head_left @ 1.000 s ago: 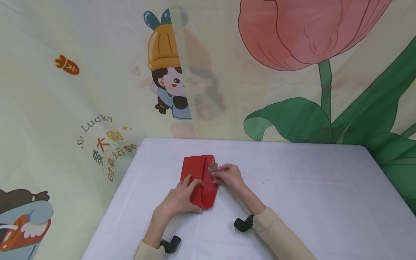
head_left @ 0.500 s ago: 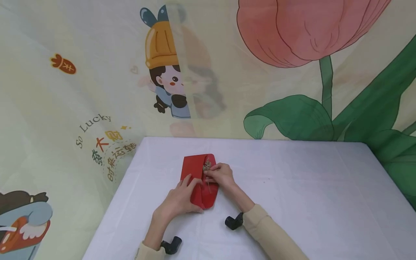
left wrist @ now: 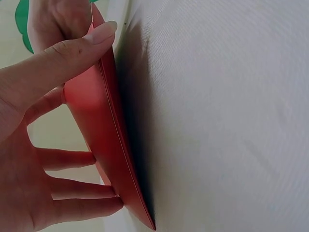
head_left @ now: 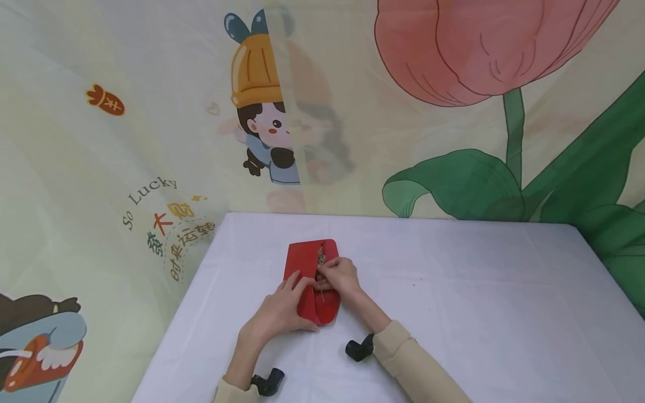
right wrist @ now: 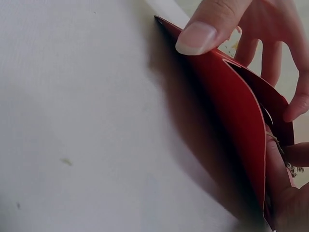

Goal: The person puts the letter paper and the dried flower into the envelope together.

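A red paper envelope (head_left: 301, 257) stands a little tilted over the white table, its flap folded out to the right. My left hand (head_left: 279, 309) grips it, thumb at the near edge and fingers spread across the front. In the left wrist view, the thumb (left wrist: 79, 50) presses one edge of the envelope (left wrist: 96, 108). Between thumb and fingers, my right hand (head_left: 344, 278) pinches a small sprig of dried flowers (head_left: 321, 257) at the envelope's mouth. The right wrist view shows the mouth gaping, with right-hand fingers (right wrist: 276, 166) inside it and the sprig's tiny heads (right wrist: 293, 170) beside them.
A white cloth covers the table (head_left: 453, 302), with a few tiny specks on it right of the envelope. Black wrist-worn devices (head_left: 269, 382) sit by both cuffs. Behind the table hangs a printed curtain (head_left: 342, 196) with a tulip and cartoon figures.
My right hand has moved left with the sprig, from over the flap to the envelope's mouth, where the flower heads are now partly covered. The left hand keeps its grip in place.
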A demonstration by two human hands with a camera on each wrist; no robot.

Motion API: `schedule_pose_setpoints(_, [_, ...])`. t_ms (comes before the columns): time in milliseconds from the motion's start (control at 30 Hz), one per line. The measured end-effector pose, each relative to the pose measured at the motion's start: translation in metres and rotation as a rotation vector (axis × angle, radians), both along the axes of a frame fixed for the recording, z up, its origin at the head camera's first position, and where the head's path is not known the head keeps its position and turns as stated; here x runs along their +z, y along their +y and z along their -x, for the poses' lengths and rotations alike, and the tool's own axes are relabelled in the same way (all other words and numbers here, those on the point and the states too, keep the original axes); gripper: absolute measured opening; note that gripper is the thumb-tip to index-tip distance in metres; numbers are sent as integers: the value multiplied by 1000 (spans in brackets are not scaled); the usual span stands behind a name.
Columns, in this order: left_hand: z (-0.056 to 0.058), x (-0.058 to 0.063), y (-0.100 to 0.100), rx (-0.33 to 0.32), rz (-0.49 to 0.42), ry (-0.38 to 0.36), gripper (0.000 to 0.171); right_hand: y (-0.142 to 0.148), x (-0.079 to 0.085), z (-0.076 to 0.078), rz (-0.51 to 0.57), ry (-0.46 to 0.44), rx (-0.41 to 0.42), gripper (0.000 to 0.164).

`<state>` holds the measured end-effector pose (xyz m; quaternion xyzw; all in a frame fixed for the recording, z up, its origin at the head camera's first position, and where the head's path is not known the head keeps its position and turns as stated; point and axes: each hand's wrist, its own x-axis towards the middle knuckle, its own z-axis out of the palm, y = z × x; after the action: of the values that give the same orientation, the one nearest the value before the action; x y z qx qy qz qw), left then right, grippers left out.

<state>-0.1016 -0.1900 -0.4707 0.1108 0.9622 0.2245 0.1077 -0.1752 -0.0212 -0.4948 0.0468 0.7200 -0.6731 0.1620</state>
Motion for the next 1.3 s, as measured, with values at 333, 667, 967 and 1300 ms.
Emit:
schedule_pose_setpoints(333, [0, 2, 1, -5, -7, -13, 84, -6, -5, -2, -74, 4, 30, 21])
schedule_pose_setpoints(667, [0, 1, 0, -3, 8, 9, 84, -6, -7, -4, -97, 53, 80, 19])
schedule_pose_setpoints(967, [-1, 0, 0, -1, 15, 7, 84, -7, -11, -5, -153, 110, 188, 16])
schedule_pose_setpoints(1300, [-1, 0, 0, -12, 16, 16, 83, -6, -15, -3, -223, 210, 168, 12])
